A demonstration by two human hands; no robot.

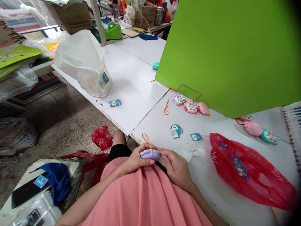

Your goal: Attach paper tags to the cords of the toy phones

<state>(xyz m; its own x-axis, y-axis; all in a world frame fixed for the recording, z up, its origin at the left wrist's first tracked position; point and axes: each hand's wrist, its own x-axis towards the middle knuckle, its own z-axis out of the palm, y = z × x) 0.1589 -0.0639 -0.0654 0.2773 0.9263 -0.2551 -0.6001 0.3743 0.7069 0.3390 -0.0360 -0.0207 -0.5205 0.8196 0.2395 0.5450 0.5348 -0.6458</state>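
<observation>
My left hand [135, 160] is wrapped round a small purple animal-shaped toy [150, 154] at the table's near edge, just above my lap. An orange cord loop [146, 139] sticks up from behind the toy. My right hand [176, 164] has its thumb and index finger pinched together at the toy's right end; anything small between those fingertips is hidden. Past my hands lie a few blue-and-white toy tags [176, 131] and a single tag [196, 137]. To the right of my right hand is a bunch of clear plastic tag fasteners [199, 155].
Finished-looking toys with coloured buttons [191, 107] lie below a large green board [225, 56]. A red plastic bag [249, 172] with tags inside is on the right. A white plastic bag [77, 59] stands at left. A stool [72, 171] holds a phone [25, 193] and blue cloth [57, 180].
</observation>
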